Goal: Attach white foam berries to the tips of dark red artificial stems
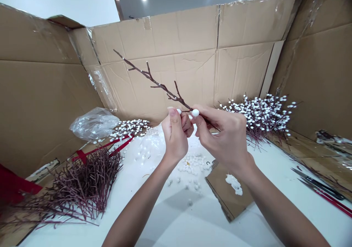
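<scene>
Head view: left fingers (175,121) pinch one ball (179,111), right fingers (202,129) one branch (163,87), another ball (195,113).

- My left forearm (143,205) slants up and inward from the lower edge.
- My left hand (176,135) is curled, its thumb (174,118) pointing up, fingers folded in a pinch.
- My right forearm (283,203) reaches up leftward from the lower right.
- My right hand (227,129) shows its back, thumb and fingers bent together just beside my left.
</scene>
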The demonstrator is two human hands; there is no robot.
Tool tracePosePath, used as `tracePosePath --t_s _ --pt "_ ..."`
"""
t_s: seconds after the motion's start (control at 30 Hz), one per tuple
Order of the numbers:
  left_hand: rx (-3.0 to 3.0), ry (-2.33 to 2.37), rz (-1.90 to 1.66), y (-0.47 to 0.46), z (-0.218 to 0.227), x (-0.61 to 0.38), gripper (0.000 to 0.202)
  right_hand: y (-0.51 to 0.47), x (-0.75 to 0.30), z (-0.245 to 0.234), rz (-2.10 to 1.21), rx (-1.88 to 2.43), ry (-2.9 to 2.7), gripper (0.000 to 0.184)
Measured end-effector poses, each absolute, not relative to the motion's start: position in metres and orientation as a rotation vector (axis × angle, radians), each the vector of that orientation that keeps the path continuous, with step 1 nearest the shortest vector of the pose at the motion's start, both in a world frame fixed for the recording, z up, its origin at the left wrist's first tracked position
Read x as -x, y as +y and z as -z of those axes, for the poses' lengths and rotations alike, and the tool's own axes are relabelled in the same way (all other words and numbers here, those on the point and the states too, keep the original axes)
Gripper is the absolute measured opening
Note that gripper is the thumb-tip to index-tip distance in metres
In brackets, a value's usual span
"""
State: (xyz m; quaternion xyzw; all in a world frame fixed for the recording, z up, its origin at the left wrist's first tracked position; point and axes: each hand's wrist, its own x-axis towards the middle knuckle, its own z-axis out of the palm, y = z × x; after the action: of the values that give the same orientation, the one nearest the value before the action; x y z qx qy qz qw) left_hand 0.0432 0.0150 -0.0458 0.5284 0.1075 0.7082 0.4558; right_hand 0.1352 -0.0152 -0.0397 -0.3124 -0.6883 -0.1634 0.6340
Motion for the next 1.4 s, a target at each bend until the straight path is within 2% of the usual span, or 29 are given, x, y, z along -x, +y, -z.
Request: tracePosePath --t_s 0.43,1.17,1.3,1.4 --pt "-1.426 0.343 -1.793 0.0129 0.0448 -0.0384 0.06 -0.0152 -0.1344 0.0395 0.469 0.696 -1.579 0.03" --pt "-1.574 0.358 -1.765 0.0153 0.0481 -0.037 0.055 -0.0147 -0.1333 0.0398 0.478 0.723 -1.559 0.027" --pt "-1.544 0.346 -1.747 0.016 0.0472 -0.038 0.056 -0.0141 -0.1342 0.0399 0.401 0.747 -1.573 0.029" --pt "-1.524 0.343 -1.729 0.0157 0.0452 -0.0385 0.06 -0.0131 -0.1368 0.0395 0.224 0.762 -1.6 0.026"
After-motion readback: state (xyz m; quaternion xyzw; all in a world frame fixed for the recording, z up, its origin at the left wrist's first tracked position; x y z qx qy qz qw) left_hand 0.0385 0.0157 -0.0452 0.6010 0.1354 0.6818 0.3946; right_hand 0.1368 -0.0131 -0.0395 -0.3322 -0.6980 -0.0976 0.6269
